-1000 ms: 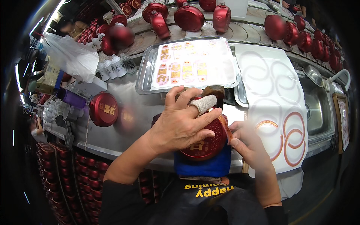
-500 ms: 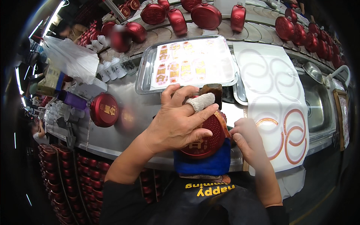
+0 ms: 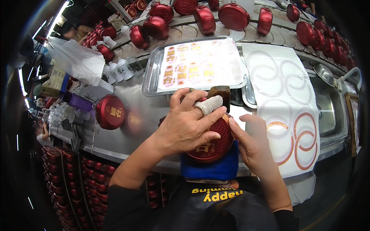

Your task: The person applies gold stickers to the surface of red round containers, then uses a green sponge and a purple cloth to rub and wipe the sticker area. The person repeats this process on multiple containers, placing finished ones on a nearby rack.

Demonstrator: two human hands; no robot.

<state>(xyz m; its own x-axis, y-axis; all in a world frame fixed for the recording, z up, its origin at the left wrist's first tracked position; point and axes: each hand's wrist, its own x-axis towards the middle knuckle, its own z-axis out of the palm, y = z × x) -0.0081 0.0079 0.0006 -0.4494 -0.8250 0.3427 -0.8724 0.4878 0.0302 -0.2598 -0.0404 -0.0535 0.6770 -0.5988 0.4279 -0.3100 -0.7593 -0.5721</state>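
Observation:
A round, flat red bottle (image 3: 216,144) with gold lettering and a dotted face lies tilted on a folded blue cloth (image 3: 216,169) in front of me. Its upper end meets a dark block (image 3: 219,93). My left hand (image 3: 185,127) spans the bottle's upper left and grips it, thumb across the face; a white cloth sleeve (image 3: 210,104) covers one finger. An orange decal strip (image 3: 226,117) curves along the bottle's upper right edge, mostly hidden by fingers. My right hand (image 3: 254,142) is closed at that edge, its thumb tip pressed on the strip.
Behind the bottle stands a metal tray (image 3: 154,90) with a gold decal sheet (image 3: 192,69). A white sheet (image 3: 277,96) of ring-shaped decals lies right, before a sink (image 3: 327,111). Another red bottle (image 3: 110,112) rests left. Red bottles (image 3: 234,16) line a conveyor.
My right hand has moved up and left to the bottle's edge, and the strip's loose end has come against the bottle. The conveyor bottles have shifted right.

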